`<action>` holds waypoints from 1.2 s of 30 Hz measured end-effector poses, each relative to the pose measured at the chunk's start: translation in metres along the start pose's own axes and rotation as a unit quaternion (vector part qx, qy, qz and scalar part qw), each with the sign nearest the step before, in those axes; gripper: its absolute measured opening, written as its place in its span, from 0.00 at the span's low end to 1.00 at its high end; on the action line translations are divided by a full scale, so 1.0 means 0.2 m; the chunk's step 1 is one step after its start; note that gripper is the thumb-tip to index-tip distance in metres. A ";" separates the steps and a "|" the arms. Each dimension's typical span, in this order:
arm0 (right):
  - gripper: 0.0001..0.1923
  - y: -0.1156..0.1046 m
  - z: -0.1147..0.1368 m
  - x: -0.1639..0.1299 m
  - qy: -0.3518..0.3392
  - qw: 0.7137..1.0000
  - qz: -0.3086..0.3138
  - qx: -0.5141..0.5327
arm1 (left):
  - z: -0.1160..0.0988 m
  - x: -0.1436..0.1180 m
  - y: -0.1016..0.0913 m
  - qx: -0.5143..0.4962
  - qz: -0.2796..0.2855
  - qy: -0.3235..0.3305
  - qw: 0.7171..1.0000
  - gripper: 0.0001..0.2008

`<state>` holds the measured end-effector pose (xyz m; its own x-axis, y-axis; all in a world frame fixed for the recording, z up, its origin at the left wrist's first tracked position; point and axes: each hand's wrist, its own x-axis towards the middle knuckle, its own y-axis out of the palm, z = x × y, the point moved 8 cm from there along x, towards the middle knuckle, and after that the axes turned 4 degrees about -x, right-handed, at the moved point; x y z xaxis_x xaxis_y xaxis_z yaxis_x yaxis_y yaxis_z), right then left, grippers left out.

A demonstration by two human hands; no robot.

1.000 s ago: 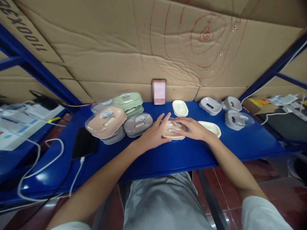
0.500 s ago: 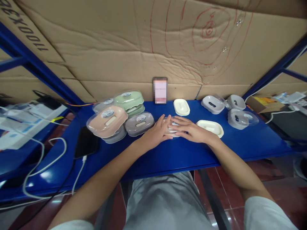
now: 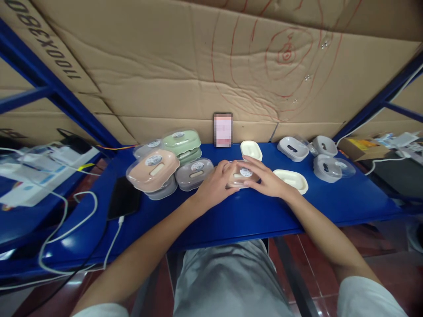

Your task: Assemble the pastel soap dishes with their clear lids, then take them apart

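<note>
A peach soap box [image 3: 240, 174] with a clear lid and a round sticker sits at the middle of the blue shelf [image 3: 231, 211]. My left hand [image 3: 214, 187] grips its left end. My right hand [image 3: 268, 181] holds its right end, fingers over the lid. Just right of my right hand lies a cream tray [image 3: 292, 180]. Left of my left hand stands a grey lidded box [image 3: 193, 173].
A stack of lidded boxes, peach [image 3: 152, 169] and green [image 3: 181, 141], stands at the left. A cream lid [image 3: 251, 149] and a phone [image 3: 223, 129] lean near the cardboard wall. Grey box parts [image 3: 327, 166] lie at the right. A black phone [image 3: 123, 202] with cables lies far left.
Both hands have shifted outward to the ends of the peach box, so its lid and sticker show between them. The camera has tilted slightly.
</note>
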<state>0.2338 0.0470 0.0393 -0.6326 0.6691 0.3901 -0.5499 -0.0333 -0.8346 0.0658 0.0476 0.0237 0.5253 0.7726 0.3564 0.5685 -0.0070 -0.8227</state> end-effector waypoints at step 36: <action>0.23 -0.10 -0.43 -0.18 0.361 0.897 0.103 -0.234 | 0.01 -0.20 -0.37 0.329 -0.075 -0.130 0.932 0.31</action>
<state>0.3156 0.0878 0.0085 -0.0835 0.9965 -0.0036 -0.0670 -0.0092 -0.9977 0.0023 0.0176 0.0689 0.2518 0.8620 0.4399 0.0672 0.4379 -0.8965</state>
